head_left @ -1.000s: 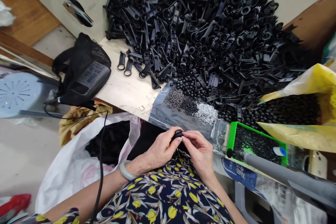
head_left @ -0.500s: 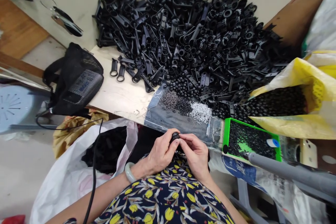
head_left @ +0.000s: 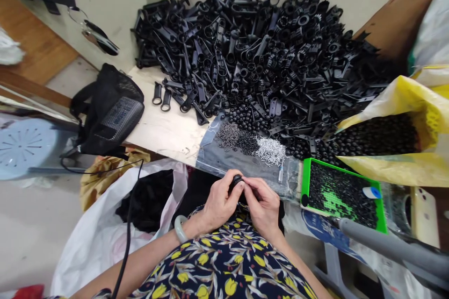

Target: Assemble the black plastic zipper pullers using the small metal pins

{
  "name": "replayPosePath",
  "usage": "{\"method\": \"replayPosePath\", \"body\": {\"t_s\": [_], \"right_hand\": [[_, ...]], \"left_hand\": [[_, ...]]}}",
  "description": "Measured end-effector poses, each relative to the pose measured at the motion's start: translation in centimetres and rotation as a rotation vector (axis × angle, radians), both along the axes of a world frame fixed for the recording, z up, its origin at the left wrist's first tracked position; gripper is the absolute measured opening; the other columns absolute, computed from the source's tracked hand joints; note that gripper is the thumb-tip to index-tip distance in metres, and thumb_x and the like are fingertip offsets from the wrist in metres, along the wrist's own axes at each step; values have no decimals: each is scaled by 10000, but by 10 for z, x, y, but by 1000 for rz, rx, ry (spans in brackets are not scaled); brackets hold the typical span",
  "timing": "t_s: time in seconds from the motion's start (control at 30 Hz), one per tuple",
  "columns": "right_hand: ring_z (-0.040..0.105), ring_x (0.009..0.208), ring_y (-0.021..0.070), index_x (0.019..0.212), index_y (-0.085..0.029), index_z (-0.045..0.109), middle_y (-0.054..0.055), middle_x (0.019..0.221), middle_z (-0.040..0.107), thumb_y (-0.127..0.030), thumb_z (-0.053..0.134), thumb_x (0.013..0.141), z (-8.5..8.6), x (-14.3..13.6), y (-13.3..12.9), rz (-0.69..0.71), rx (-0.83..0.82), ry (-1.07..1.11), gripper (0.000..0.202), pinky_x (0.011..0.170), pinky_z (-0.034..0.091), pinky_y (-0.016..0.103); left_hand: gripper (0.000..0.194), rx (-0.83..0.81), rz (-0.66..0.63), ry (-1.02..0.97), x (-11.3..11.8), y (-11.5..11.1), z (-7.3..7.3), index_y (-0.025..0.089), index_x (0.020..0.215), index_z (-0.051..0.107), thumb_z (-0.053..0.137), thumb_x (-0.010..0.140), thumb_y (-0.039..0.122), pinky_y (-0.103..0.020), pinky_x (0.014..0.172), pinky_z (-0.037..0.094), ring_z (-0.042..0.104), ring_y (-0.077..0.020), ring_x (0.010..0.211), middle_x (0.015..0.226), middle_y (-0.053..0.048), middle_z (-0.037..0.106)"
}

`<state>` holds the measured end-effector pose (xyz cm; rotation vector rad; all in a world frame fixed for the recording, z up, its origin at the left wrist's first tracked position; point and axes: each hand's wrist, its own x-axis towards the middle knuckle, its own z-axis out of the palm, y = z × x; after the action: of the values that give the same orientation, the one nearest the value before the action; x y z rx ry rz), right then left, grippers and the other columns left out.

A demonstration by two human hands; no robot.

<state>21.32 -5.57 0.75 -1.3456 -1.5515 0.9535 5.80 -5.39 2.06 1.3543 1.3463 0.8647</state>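
Close to my body, in front of the bench edge, my left hand (head_left: 220,200) pinches a small round black plastic part (head_left: 237,179) between thumb and fingers. My right hand (head_left: 261,203) meets it from the other side, its thumb and forefinger pressed together at the part's right edge. Whether the right fingertips also hold a smaller piece is hidden. Just beyond the hands, a dark cloth (head_left: 224,156) carries a heap of silver pins (head_left: 271,150), a pile of small brownish-grey pieces (head_left: 228,134) and small black pieces (head_left: 247,141).
A large heap of black plastic parts (head_left: 238,51) covers the bench's back. To the right stand a green tray (head_left: 305,182) of tiny black pieces, a yellow bag (head_left: 379,170) of black balls and a grey bar (head_left: 382,238). A black pouch (head_left: 114,107) lies left; below hangs a white sack (head_left: 87,243).
The whole view has shifted slightly, so the bench things appear a little further right. My hands stay together on the black part, with the right fingers drawn slightly closer around its edge.
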Motion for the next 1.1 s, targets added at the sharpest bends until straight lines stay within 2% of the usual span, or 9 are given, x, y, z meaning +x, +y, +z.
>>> {"method": "replayPosePath", "body": {"t_s": [0.2, 0.4, 0.47, 0.53, 0.67, 0.77, 0.83, 0.97, 1.1], "right_hand": [[663, 829, 179, 1239, -296, 734, 49, 978, 677, -287, 692, 955, 0, 6, 7, 5, -46, 51, 287, 706, 577, 287], [687, 936, 180, 1230, -293, 740, 53, 1086, 690, -385, 736, 930, -11, 7, 10, 84, -270, 292, 313, 836, 597, 302], [699, 911, 181, 1255, -285, 727, 59, 1090, 704, -431, 717, 939, -11, 5, 14, 98, -334, 392, 348, 843, 614, 325], [705, 872, 179, 1300, -273, 701, 70, 1087, 714, -491, 670, 960, -9, 2, 20, 98, -381, 484, 406, 840, 633, 356], [713, 859, 187, 1252, -246, 723, 67, 1031, 753, -515, 778, 858, -2, -6, 39, 98, -424, 515, 480, 814, 645, 356], [705, 745, 167, 1121, -222, 782, 56, 937, 782, -480, 820, 819, -1, -10, 50, 107, -487, 479, 399, 738, 641, 331], [694, 685, 153, 1077, -211, 804, 60, 908, 796, -482, 821, 816, -3, -10, 55, 122, -535, 485, 377, 703, 630, 317], [684, 644, 136, 1082, -220, 817, 63, 903, 805, -487, 825, 809, -7, -10, 60, 156, -570, 501, 381, 668, 607, 287], [668, 654, 129, 1090, -238, 818, 49, 914, 776, -492, 758, 876, -8, -12, 63, 224, -453, 379, 338, 648, 586, 271]], "left_hand": [[280, -45, -18, -123, -1, 0, 3, 196, 1182, 561, 438, 1061, 416, -254, 749, 465, 587, -148, 795, 942, -21, 640], [354, -223, -87, -386, -3, 0, 2, 193, 1140, 565, 407, 1061, 500, -196, 469, 318, 363, -76, 481, 697, 59, 486], [301, -86, -68, -237, -6, 4, 2, 199, 1156, 584, 418, 1065, 433, -218, 575, 446, 536, -108, 601, 819, 2, 609], [248, 99, -45, 31, -11, 11, 0, 207, 1177, 620, 448, 1051, 333, -293, 810, 529, 661, -177, 868, 1017, -71, 689], [419, 246, -82, 340, -22, 23, -1, 221, 1388, 574, 487, 981, 177, -428, 1020, 497, 653, -259, 1086, 1163, -117, 701], [704, 119, -75, 222, -29, 26, 4, 237, 1593, 321, 537, 928, 158, -433, 1013, 512, 660, -244, 1085, 1188, -92, 689], [780, -28, -66, 117, -33, 27, 9, 244, 1617, 264, 589, 910, 198, -407, 953, 535, 675, -220, 985, 1082, -51, 694], [711, -307, -64, -192, -35, 28, 12, 193, 1532, 375, 648, 877, 241, -338, 760, 564, 677, -169, 762, 937, -28, 683], [461, -460, -81, -365, -29, 26, 9, 146, 1322, 478, 610, 900, 277, -264, 579, 527, 660, -143, 594, 750, 14, 651]]}}
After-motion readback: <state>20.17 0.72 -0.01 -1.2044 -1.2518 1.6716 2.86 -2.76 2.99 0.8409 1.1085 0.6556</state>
